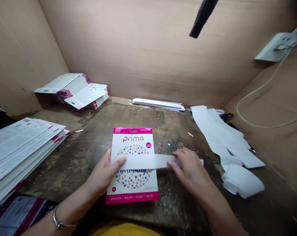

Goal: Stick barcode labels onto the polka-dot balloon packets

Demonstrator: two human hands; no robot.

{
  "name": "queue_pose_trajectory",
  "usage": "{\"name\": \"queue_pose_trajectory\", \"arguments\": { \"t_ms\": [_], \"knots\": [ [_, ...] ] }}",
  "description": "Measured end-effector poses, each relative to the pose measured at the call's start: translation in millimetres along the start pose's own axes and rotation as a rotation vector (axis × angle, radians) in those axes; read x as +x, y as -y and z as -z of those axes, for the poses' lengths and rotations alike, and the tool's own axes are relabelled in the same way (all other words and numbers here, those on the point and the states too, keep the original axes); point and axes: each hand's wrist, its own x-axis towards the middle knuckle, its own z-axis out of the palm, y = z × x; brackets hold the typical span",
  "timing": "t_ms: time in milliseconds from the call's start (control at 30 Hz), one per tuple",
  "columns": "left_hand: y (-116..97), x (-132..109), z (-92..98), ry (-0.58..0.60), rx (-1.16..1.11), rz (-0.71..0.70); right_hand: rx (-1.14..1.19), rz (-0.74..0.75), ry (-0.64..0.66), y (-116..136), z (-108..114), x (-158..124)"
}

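A white and pink balloon package (pixel 133 141) printed "prima", with a dotted balloon picture, lies flat on the worn table (pixel 94 154) in front of me. A white paper strip (pixel 148 161) lies across its middle. My left hand (pixel 104 175) pinches the strip's left end against the package edge, thumb on top. My right hand (pixel 190 168) holds the strip's right end just past the package, fingers curled over it.
Stacks of the same packages lie at the left (pixel 20 150) and at the back left (pixel 74 90). A long white label roll (pixel 227 144) trails along the right side, with scissors (pixel 227 116) behind it. Cardboard walls surround the table; a power strip (pixel 278 47) hangs at right.
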Motion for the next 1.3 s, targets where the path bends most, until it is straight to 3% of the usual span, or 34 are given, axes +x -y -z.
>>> {"name": "queue_pose_trajectory", "arguments": {
  "t_ms": [67, 133, 233, 300, 433, 633, 800, 900, 1067, 1167, 1300],
  "knots": [
    [1.3, -0.9, -5.0, -0.034, 0.007, -0.041, -0.083, 0.03, -0.222, 19.6, 2.8, -8.8],
    [2.8, -1.9, -12.3, -0.075, 0.022, -0.096, -0.054, 0.148, -0.32, 50.3, -2.1, -20.7],
    [5.1, -5.6, -24.5, -0.132, 0.085, -0.204, 0.009, 0.419, -0.206, 92.1, -26.3, -38.9],
    [6.9, -9.5, -30.5, -0.15, 0.127, -0.267, 0.006, 0.44, -0.184, 105.7, -46.1, -47.6],
    [12.4, -17.7, -33.8, -0.106, 0.107, -0.296, -0.032, 0.311, -0.235, 105.9, -65.5, -54.3],
    [17.4, -20.3, -29.9, -0.055, 0.104, -0.293, 0.065, 0.071, -0.193, 100.7, -57.2, -53.4],
    [17.1, -20.9, -26.9, -0.006, 0.061, -0.244, 0.393, -0.138, -0.149, 90.4, -49.3, -48.5],
    [17.5, -21.3, -23.5, 0.01, 0.016, -0.195, 0.809, -0.342, -0.111, 80.7, -41.8, -39.4],
    [17.8, -16.6, -15.8, 0.069, -0.032, -0.149, 1.587, -0.526, 0.188, 68.1, -24.9, -27.3],
    [19.0, -15.2, -13.9, 0.093, -0.041, -0.136, 1.755, -0.54, 0.374, 64.6, -16.5, -25.8],
    [21.2, -17.1, -17.1, 0.152, -0.065, -0.139, 1.824, -0.553, 0.473, 64.8, -12.4, -26.4]
  ]
}}
